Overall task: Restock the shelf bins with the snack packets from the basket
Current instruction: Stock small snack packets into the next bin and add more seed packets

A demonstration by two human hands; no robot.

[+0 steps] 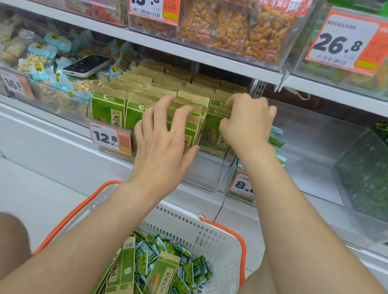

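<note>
Green and tan sunflower seed packets point(109, 110) stand in rows inside a clear shelf bin point(206, 168) marked 12.8. My left hand point(163, 139) lies with spread, straight fingers against the front packets in the middle row. My right hand point(246, 120) curls its fingers over the top edge of a packet point(213, 129) in the right-hand row. Below, a white basket point(207, 236) with orange handles holds a few of the same tall packets point(161, 281) and several small green packets point(188, 269).
A phone point(87, 65) lies on nut packets in the left bin. To the right sits a large clear bin point(325, 171) with green sweets at its far end. Bins of orange snacks point(235, 27) fill the shelf above. My knees flank the basket.
</note>
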